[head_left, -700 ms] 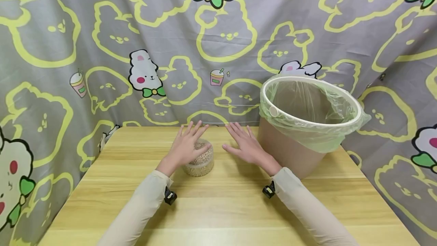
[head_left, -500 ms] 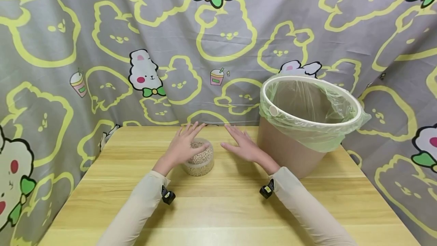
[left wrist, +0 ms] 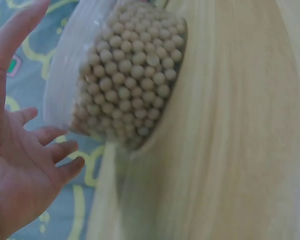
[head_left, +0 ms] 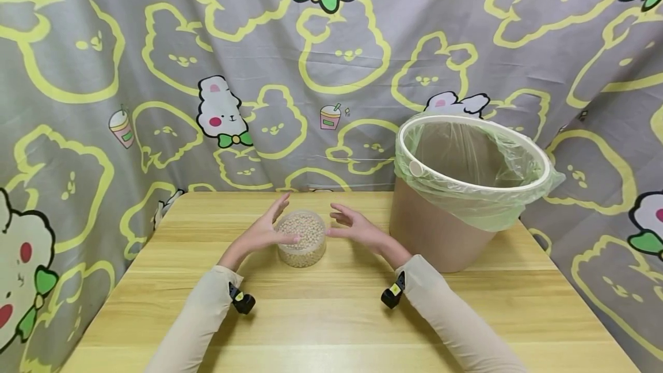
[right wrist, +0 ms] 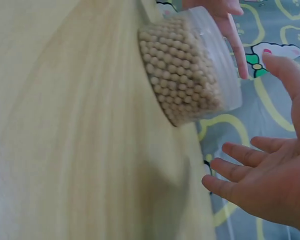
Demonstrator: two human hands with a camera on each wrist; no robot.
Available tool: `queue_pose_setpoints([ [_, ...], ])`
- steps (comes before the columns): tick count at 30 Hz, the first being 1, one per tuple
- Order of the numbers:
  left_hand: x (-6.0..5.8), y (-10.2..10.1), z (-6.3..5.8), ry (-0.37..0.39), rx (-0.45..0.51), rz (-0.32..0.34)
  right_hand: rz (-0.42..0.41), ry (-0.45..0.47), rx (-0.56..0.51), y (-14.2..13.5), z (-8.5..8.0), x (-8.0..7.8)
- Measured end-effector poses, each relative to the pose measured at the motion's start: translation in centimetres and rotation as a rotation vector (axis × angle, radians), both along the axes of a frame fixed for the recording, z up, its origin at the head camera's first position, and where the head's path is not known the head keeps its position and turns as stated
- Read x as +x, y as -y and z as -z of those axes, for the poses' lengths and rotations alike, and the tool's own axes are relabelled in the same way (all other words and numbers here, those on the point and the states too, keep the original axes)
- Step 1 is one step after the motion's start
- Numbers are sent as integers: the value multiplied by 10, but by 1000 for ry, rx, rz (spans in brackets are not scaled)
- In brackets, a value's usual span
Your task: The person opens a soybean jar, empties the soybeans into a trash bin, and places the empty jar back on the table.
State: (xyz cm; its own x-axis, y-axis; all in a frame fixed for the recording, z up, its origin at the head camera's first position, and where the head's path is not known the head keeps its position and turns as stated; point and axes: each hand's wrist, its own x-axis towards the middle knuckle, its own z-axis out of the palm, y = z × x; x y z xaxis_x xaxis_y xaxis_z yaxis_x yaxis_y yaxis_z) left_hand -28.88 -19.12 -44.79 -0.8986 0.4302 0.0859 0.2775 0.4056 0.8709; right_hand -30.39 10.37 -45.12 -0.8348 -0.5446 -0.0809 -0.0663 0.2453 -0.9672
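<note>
A clear round plastic tub (head_left: 301,255) full of small round beige balls stands upright on the wooden table. To its left is my left hand (head_left: 255,233), fingers apart and slightly bent, with the thumb over the tub's near side in the head view. My right hand (head_left: 361,231) is held on the other side, its thumb tip close to the rim. Both wrist views show the tub's pale upper band (left wrist: 70,70) and the balls through its wall. Neither the left palm (left wrist: 20,175) nor the right palm (right wrist: 277,185) holds anything. Whether the left fingertips touch the tub, I cannot tell.
A tall brown trash bin (head_left: 440,229) lined with a green translucent bag (head_left: 481,206) stands right of the right hand. Its white ring (head_left: 468,186) sits over the bag. Behind the wooden table (head_left: 321,315) hangs a grey cartoon-print curtain (head_left: 259,62).
Both hands have drawn lower and a little back toward the person, turning to face each other at the tub's sides. More of the tub's top shows. Tub and bin have stayed in place.
</note>
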Motion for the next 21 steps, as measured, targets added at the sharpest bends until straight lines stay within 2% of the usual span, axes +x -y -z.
queue_pose_setpoints([
  [4,-2,4,9,81,82,56,-37,8,3,6,6,0],
  [10,-2,8,21,171,142,75,-68,15,14,14,12,1],
  [15,-3,11,28,181,143,90,-70,-7,8,20,20,0],
  [21,-5,14,36,133,127,136,-88,-19,-10,25,22,0],
])
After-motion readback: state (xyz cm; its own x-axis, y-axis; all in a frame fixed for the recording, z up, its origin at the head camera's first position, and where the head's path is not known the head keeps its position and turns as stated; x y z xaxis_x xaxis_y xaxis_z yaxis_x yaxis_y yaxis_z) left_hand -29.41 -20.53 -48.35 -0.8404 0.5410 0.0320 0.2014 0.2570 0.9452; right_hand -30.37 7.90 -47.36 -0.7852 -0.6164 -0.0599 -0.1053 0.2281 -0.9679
